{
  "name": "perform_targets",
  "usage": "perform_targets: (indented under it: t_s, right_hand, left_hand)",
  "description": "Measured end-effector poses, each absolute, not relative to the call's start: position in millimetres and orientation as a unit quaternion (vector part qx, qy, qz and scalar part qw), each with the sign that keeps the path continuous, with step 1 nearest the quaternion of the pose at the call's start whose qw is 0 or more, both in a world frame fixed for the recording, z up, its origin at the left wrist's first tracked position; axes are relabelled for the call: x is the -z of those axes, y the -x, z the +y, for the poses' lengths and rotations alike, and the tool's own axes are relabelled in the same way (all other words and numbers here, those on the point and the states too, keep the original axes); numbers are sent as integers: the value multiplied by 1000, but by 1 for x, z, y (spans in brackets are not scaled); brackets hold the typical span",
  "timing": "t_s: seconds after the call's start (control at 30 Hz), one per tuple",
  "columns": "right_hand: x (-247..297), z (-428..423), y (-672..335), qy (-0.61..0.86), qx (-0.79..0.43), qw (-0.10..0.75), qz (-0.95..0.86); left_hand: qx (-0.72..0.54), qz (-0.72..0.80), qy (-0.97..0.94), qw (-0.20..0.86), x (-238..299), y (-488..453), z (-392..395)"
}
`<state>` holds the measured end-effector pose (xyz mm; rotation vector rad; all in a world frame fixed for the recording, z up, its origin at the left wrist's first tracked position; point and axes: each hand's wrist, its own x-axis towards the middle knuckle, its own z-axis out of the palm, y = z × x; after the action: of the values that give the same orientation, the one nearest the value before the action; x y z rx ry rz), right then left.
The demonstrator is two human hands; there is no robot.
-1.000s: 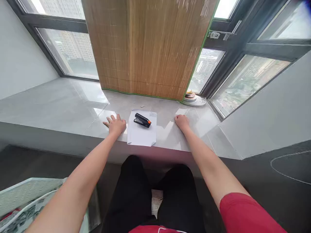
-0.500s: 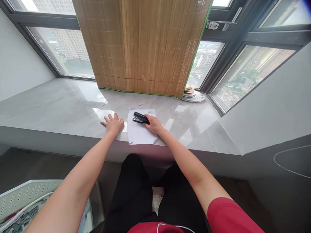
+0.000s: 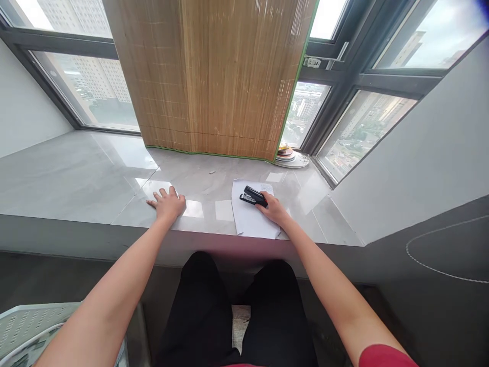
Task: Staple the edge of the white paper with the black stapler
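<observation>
Right fingers (image 3: 265, 200): curled over the near end of the stapler (image 3: 249, 194) and closed on it; the thumb is hidden. The black body points away and to the left. It lies flat on the paper (image 3: 250, 223), which rests on the surface (image 3: 76, 178) close to its front edge, ahead of the person's right knee.

Judgement: the step in hand is securing the stapler. It is done well if the grip spans both sides of the body rather than pinching only the tail. Any lift should go straight up, since the loose sheet beneath could slide or be dragged along.

Right hand (image 3: 274, 210): palm down, knuckles raised, wrist low over the sheet's right half. The forearm runs back and to the right with the elbow slightly bent, and a red sleeve shows at the lower edge.

Left fingers (image 3: 163, 194): spread flat, holding nothing.

Left hand (image 3: 168, 205): palm down on the bare surface, well apart from the paper, to its left. The arm is nearly straight, as if braced.

Beyond: a bamboo blind (image 3: 214, 76) hangs down to the surface, and a stack of plates (image 3: 291, 157) stands at its right foot by the window.
</observation>
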<state>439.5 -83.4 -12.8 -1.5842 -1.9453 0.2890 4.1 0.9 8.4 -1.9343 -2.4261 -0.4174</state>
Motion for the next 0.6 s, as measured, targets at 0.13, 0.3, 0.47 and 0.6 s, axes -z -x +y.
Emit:
perform_targets:
  t_s: [0.13,0.3,0.47,0.6]
  right_hand:
    - [11,-83,-437,602,-68,313,-732]
    - [12,-80,-436,589,-80,304,-744]
    - [12,-79,-434,596,-67,273,-752]
    - [8,-81,-434,605,-48,265,-749]
  left_hand:
    - [126,-779,614,-4,-15,-4,-2]
    - [135,-696,705,39,-25,-33,-17]
    - [154,-504,848,-59,-17,-118,-34]
    - [131,-462,871,-108,-5,-161,-42]
